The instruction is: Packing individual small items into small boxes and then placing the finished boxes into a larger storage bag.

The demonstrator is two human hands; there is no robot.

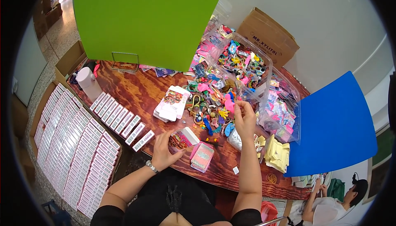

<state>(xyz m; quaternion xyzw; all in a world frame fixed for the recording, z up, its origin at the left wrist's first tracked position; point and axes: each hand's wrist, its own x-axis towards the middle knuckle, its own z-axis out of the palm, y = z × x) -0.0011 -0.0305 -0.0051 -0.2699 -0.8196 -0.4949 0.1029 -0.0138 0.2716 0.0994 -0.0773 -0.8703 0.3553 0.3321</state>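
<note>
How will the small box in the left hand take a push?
The small box looks like thin printed card, so probably light. Its white flap appears open, so that end may flex. The left hand holds one side; hard squeezing could dent it.

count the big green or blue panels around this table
2: a green panel at the back left of the table, and a blue panel at its right side. Any others could be hidden behind these.
</note>
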